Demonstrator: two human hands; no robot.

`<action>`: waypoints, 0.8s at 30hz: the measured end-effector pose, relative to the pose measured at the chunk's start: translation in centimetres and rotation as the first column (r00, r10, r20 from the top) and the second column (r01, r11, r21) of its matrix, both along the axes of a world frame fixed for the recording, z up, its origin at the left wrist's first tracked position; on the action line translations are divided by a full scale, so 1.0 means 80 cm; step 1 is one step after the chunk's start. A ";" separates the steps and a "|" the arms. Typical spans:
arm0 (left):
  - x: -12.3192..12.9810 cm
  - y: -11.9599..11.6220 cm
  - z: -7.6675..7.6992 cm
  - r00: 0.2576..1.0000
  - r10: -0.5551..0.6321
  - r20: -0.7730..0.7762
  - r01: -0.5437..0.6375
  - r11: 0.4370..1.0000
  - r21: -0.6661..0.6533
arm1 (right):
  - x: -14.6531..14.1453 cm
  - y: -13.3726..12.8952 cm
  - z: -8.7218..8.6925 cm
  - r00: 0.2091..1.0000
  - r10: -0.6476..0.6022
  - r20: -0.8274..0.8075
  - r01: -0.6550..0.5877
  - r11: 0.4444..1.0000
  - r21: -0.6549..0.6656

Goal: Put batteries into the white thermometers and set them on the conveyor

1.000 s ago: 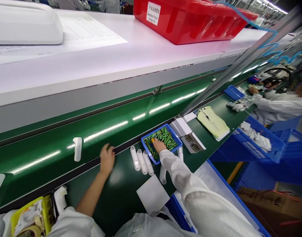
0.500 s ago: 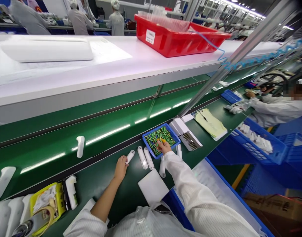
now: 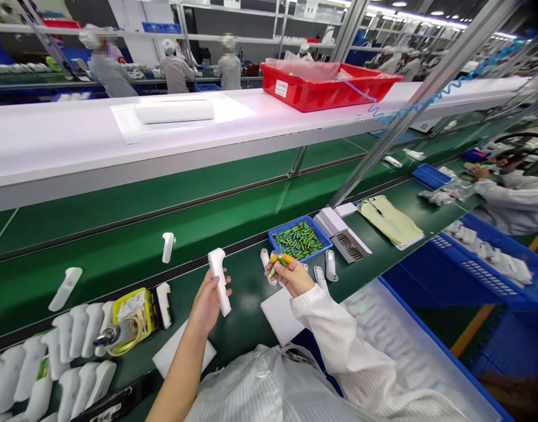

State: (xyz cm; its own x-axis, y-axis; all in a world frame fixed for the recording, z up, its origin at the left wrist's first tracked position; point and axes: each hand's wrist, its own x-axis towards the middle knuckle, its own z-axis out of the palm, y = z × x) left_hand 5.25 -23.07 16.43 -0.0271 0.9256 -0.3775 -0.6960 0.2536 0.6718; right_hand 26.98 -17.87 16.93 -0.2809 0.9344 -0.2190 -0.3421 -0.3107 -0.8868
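My left hand [image 3: 210, 299] is wrapped round a white handheld device [image 3: 218, 281], which stands nearly upright over the green bench. My right hand [image 3: 290, 272] pinches green batteries [image 3: 275, 266], and yellow covers show on its fingertips. Just beyond it sits a blue tray [image 3: 328, 243] filled with loose green batteries. White covers [image 3: 331, 265] lie on the bench around my right hand, some partly hidden by it. A white square pad [image 3: 280, 316] is below that hand.
White devices [image 3: 79, 328] stand in rows at the left beside a yellow box [image 3: 150, 310]. A red bin [image 3: 326, 97] rests on the shelf above. Yellow paper [image 3: 392, 220] lies right of the tray. A slanted metal post and a co-worker are at the right.
My right hand has come out of the battery tray with batteries in its fingers. My left hand now holds a white device raised, instead of the piece on the bench. The view has shifted.
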 end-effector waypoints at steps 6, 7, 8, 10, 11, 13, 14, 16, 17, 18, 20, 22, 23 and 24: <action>-0.004 -0.027 0.050 0.993 0.043 0.114 -0.056 0.992 0.110 | -0.037 -0.036 0.026 0.998 0.067 -0.009 -0.067 0.997 0.044; -0.005 -0.031 0.055 0.990 0.055 0.126 -0.072 0.988 0.134 | -0.041 -0.041 0.030 0.998 0.065 -0.006 -0.065 0.996 0.058; -0.006 -0.035 0.061 0.989 0.068 0.134 -0.088 0.984 0.154 | -0.045 -0.046 0.033 0.998 0.066 -0.003 -0.066 0.995 0.070; -0.007 -0.042 0.073 0.985 0.080 0.154 -0.107 0.979 0.176 | -0.051 -0.056 0.041 0.996 0.088 0.008 -0.089 0.992 0.094; -0.007 -0.044 0.078 0.982 0.081 0.170 -0.112 0.977 0.179 | -0.055 -0.061 0.045 0.994 0.110 0.018 -0.111 0.988 0.111; -0.005 -0.049 0.088 0.974 0.084 0.211 -0.124 0.975 0.182 | -0.061 -0.071 0.054 0.986 0.167 0.024 -0.168 0.976 0.140; -0.003 -0.051 0.093 0.969 0.088 0.230 -0.133 0.973 0.188 | -0.065 -0.075 0.058 0.979 0.204 0.014 -0.204 0.968 0.145; 0.001 -0.055 0.099 0.962 0.097 0.255 -0.153 0.966 0.211 | -0.072 -0.085 0.064 0.964 0.266 -0.014 -0.262 0.957 0.128; 0.003 -0.056 0.100 0.960 0.102 0.260 -0.164 0.960 0.227 | -0.076 -0.089 0.066 0.960 0.278 -0.023 -0.274 0.955 0.116; 0.004 -0.057 0.101 0.959 0.108 0.261 -0.174 0.954 0.244 | -0.080 -0.094 0.068 0.962 0.272 -0.022 -0.268 0.957 0.114; 0.005 -0.059 0.101 0.959 0.117 0.256 -0.188 0.943 0.273 | -0.085 -0.103 0.073 0.976 0.218 0.015 -0.218 0.964 0.149; 0.005 -0.061 0.101 0.963 0.116 0.242 -0.186 0.939 0.291 | -0.089 -0.112 0.079 0.981 0.181 0.065 -0.191 0.958 0.213; 0.005 -0.062 0.101 0.966 0.116 0.231 -0.183 0.938 0.293 | -0.091 -0.117 0.083 0.980 0.176 0.094 -0.194 0.950 0.246; 0.005 -0.063 0.102 0.969 0.116 0.218 -0.178 0.940 0.290 | -0.092 -0.122 0.086 0.975 0.178 0.133 -0.210 0.936 0.283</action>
State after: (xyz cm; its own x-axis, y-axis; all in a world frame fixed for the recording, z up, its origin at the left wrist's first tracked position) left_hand 5.62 -28.14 24.56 -0.1264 0.9880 -0.0888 -0.8346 -0.0575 0.5478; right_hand 19.62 -27.61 23.83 -0.4538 0.8909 0.0192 -0.2026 -0.0822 -0.9758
